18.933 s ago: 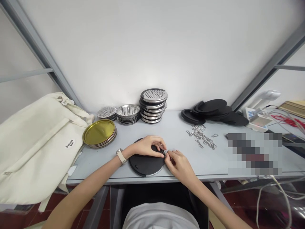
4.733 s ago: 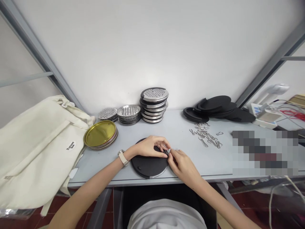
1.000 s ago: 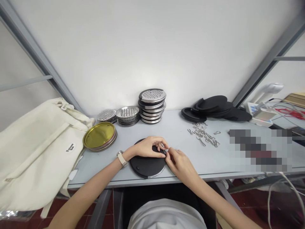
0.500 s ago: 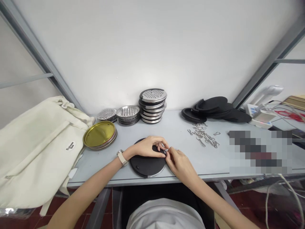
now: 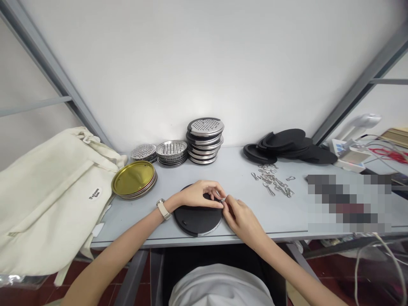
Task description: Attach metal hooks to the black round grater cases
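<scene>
A round black disc (image 5: 199,220) with a silver rim showing at its lower right lies flat near the table's front edge. My left hand (image 5: 204,195) arches over its top, thumb and fingertips closed in at the right edge. There my right hand (image 5: 237,212) pinches with thumb and forefinger, touching the left fingertips. A tiny glint of metal shows between the fingers, apparently a small clip, mostly hidden. Loose metal spring clips (image 5: 276,185) lie scattered to the right, beyond my right hand.
Behind the disc stand a stack of round graters with black rims (image 5: 205,146), grater plates (image 5: 171,148) and perforated discs (image 5: 143,152). Gold lids (image 5: 134,178) sit left, beside a cream bag (image 5: 54,204). Black round covers (image 5: 287,144) are heaped at the back right.
Both hands stay at the disc's right edge. The fingertips have shifted very slightly, and the metal glint between them is less visible.
</scene>
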The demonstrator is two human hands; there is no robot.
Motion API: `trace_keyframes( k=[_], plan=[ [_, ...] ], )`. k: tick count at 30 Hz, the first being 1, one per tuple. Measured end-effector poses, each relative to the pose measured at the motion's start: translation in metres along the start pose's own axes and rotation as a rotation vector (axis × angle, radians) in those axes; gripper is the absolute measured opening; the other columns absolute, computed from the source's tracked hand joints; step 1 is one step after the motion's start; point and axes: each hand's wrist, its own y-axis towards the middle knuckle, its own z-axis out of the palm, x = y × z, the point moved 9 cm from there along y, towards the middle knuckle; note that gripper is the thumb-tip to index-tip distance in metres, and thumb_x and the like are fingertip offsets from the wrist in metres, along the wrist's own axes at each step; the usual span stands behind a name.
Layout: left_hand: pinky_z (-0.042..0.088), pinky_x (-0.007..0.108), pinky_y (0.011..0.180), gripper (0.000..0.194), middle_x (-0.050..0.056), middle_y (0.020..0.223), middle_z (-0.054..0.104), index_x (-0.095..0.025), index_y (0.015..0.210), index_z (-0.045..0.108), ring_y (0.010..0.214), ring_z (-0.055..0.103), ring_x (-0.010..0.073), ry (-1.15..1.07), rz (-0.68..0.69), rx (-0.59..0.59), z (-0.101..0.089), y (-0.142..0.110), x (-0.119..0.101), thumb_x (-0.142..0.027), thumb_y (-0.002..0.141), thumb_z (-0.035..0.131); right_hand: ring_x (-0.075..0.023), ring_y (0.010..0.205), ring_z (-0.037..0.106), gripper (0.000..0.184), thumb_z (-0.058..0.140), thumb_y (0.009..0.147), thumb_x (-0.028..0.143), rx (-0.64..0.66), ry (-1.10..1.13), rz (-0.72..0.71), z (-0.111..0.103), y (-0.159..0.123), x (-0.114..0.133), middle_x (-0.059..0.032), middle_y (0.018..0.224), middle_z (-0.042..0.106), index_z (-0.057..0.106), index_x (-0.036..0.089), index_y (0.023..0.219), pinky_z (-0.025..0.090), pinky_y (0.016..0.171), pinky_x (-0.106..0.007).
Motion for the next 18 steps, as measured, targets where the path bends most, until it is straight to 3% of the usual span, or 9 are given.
trace_keyframes(
  k=[11, 18],
  plan=[
    [0.048, 0.027, 0.079, 0.020, 0.008, 0.093, 0.066, -0.012, 0.099, 0.061, 0.082, 0.061, 0.0132, 0.003, -0.010, -0.032, -0.0028, 0.0012, 0.0088, -0.022, 0.081, 0.063, -0.0165, 0.057, 0.051, 0.017, 0.032, 0.096, 0.024, 0.008, 0.028, -0.011, -0.0019, 0.0015, 0.0029, -0.0002, 0.064, 0.053, 0.042, 0.022, 0.082, 0.037, 0.054, -0.026],
    [0.047, 0.024, 0.074, 0.020, 0.007, 0.091, 0.066, -0.012, 0.094, 0.065, 0.081, 0.060, 0.0130, 0.146, 0.003, -0.085, -0.0069, 0.0010, 0.0046, -0.028, 0.085, 0.058, -0.0176, 0.063, 0.050, 0.017, 0.034, 0.095, 0.022, 0.059, -0.004, 0.003, 0.0008, 0.0005, 0.0044, -0.0007, 0.066, 0.052, 0.040, 0.022, 0.079, 0.037, 0.058, -0.027]
  ],
)
